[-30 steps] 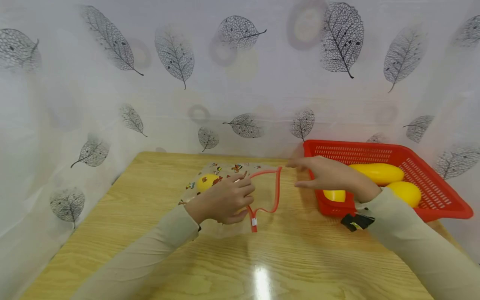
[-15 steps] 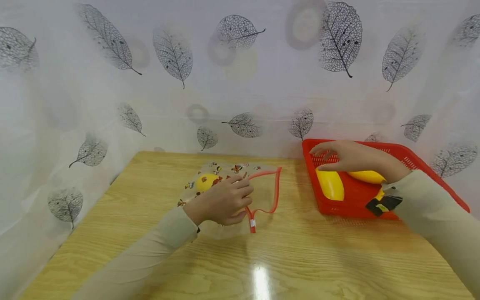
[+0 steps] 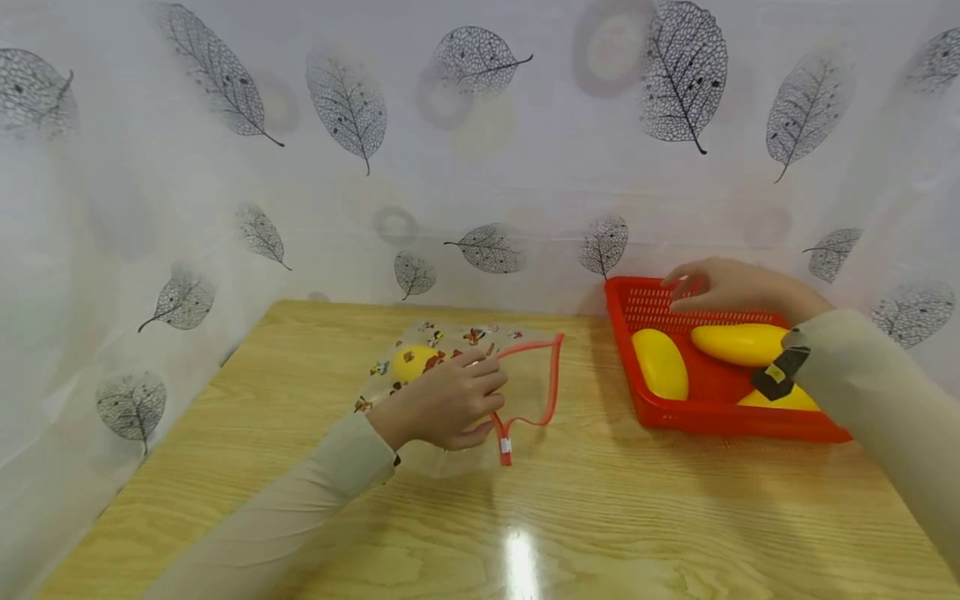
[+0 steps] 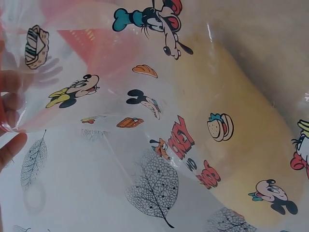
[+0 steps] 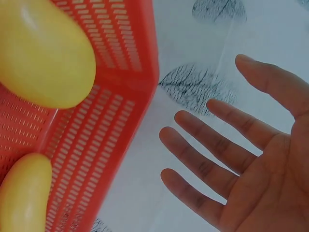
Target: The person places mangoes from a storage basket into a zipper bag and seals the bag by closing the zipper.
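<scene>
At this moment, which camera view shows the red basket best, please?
The head view: it shows most of the red basket, though the right sleeve hides its right end. The right wrist view shows only part, close up. The left wrist view shows just pale red, probably the basket, through the clear bag.

Bag (image 3: 554, 379) on tbl (image 3: 600, 508), L of basket (image 3: 720, 421) w/ 3 fruits (image 3: 738, 343); 1 fruit (image 3: 403, 369) in bag; curtain (image 3: 525, 167) behind

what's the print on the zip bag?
Multicoloured cartoon characters and food drawings on the clear bag. Best seen in the left wrist view.
</scene>
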`<state>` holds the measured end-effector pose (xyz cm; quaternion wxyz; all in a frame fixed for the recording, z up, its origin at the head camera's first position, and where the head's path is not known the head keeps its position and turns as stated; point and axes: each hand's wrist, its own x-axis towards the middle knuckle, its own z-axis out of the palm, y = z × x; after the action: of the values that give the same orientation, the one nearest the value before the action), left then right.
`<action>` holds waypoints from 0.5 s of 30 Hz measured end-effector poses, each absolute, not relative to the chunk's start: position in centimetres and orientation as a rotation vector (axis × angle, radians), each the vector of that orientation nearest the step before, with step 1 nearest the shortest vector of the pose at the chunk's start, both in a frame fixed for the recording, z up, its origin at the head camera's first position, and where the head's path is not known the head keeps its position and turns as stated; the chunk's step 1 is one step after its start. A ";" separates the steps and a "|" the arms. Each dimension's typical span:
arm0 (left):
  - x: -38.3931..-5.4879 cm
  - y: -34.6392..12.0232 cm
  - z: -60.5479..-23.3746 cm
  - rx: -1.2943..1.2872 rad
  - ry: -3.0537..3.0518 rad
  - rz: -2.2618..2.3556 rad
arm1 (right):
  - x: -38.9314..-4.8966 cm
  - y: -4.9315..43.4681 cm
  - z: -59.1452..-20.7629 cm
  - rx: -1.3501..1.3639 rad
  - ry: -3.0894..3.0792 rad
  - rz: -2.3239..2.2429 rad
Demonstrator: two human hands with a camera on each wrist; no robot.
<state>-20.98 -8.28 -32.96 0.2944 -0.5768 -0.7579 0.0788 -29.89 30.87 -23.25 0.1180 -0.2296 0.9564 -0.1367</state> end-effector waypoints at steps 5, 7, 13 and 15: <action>-20.9 -8.4 -33.0 -1.538 -2.015 0.208 | -31.6 32.8 -24.0 -0.575 2.823 -0.413; -20.9 -8.4 -33.0 -1.540 -2.012 0.212 | -32.2 33.7 -24.4 -0.542 2.836 -0.418; -20.9 -8.4 -33.0 -1.532 -2.017 0.198 | -33.7 36.4 -26.0 -0.488 2.883 -0.405; -20.9 -8.4 -33.0 -1.527 -2.013 0.198 | -34.0 37.1 -26.6 -0.467 2.895 -0.397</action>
<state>-20.90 -8.42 -33.04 0.2991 -0.5749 -0.7580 0.0744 -34.04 37.14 -26.57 0.0910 -0.1570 0.9743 -0.1337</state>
